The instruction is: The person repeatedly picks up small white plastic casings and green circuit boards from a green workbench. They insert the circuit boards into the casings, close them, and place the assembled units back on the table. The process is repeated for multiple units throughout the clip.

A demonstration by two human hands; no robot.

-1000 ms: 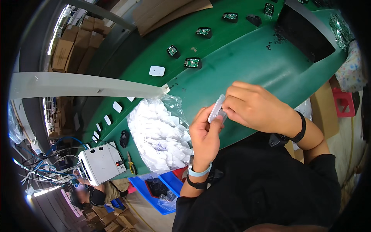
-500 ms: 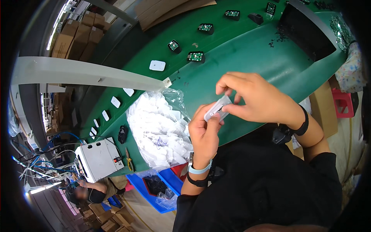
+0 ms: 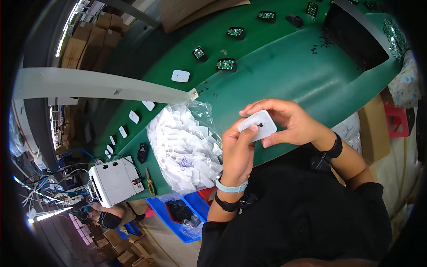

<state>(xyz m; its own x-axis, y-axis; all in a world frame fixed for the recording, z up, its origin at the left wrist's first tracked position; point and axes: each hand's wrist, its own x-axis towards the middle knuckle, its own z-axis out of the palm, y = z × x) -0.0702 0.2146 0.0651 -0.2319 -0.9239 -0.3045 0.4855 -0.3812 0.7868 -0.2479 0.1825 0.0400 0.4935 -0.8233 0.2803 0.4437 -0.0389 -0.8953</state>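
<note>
A white plastic cover (image 3: 267, 121) with rounded corners and a small dark mark in its middle lies across my two hands, above the near edge of the green table. My left hand (image 3: 237, 153) pinches it, the thumb pressed on its face. Fingers of my right hand (image 3: 297, 122) curl round its far side, with the thumb at its near right corner. Just left of my hands, a clear plastic bag (image 3: 182, 153) bulges with many similar white covers.
Black housings with green circuit boards (image 3: 226, 65) and several white-topped units (image 3: 180, 76) line the green belt (image 3: 209, 40). A pale metal bar (image 3: 111, 84) crosses at left. Pliers (image 3: 150, 182) lie beside a white machine (image 3: 114, 182). Another person (image 3: 111, 216) sits at lower left.
The cover has turned from a tilted edge-on pose to show its broad face. My right hand has come lower, its raised fingers now round the cover's far side.
</note>
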